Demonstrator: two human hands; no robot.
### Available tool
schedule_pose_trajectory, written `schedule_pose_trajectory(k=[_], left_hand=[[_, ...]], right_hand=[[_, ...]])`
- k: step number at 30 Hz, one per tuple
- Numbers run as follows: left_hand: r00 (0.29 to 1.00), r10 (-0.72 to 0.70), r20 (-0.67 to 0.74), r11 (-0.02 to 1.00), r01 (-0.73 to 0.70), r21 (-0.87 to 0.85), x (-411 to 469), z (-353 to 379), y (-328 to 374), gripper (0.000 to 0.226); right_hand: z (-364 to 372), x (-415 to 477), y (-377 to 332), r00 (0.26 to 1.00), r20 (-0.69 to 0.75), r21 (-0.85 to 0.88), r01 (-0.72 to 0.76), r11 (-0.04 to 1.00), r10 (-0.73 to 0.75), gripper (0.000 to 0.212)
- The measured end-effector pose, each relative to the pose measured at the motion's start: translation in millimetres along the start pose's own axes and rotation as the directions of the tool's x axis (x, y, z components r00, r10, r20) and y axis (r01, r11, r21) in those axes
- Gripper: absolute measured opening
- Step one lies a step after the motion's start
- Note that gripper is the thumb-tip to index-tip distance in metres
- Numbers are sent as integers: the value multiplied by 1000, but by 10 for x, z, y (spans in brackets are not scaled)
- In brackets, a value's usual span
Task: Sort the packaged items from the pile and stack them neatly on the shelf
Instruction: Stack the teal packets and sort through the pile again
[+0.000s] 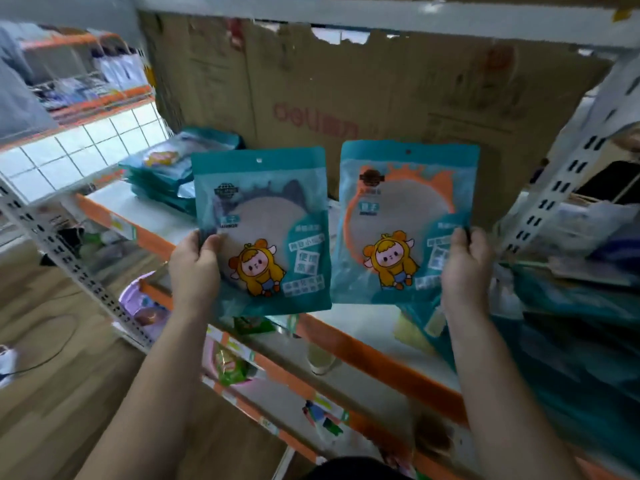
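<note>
My left hand (195,268) grips the left edge of a teal packet (263,230) with a grey round item inside and a cartoon figure in yellow. My right hand (467,268) grips the right edge of a matching teal packet (405,220) whose round item has an orange rim. Both packets are held upright, side by side, above the white shelf board (152,216). A neat stack of teal packets (166,171) lies at the shelf's back left. A loose pile of teal packets (571,341) spreads at the right end.
A large cardboard sheet (381,98) lines the back of the shelf. White perforated uprights (79,268) stand left and right. Orange-edged lower shelves (263,382) hold green packets and a purple basin (138,299). Wooden floor lies at the left.
</note>
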State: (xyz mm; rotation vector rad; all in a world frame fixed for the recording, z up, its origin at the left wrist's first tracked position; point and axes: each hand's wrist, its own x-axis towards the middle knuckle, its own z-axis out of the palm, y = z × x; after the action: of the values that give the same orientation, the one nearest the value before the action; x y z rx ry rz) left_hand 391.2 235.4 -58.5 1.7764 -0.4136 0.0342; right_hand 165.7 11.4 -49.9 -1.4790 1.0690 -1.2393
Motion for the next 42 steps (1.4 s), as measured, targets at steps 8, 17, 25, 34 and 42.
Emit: schedule_pose_trajectory(k=[8,17,25,34,42], left_hand=[[994,-81,76,993,86,-77,1073,-231,-296,11],[976,-93,199,988,116,-106,2756,-758,-579,19],[913,-177,367,982,142,121,4301,-854,-848,17],[818,-145,557,965,-7,262,4544,-630,-904,45],[827,-62,558,922,-166,349,4536,-515,-1051,54]], right_hand=[[859,70,58,988,32,102,-152,983,149,16],[2025,-153,-187,980,-65,247,-164,955,186,22],[2760,-485,-400,953,-209,248,-165,955,219,21],[3018,-791,-440,929,-292,281,-144,949,228,19],[3051,-902,-413,901,-338,249,-194,949,273,17]])
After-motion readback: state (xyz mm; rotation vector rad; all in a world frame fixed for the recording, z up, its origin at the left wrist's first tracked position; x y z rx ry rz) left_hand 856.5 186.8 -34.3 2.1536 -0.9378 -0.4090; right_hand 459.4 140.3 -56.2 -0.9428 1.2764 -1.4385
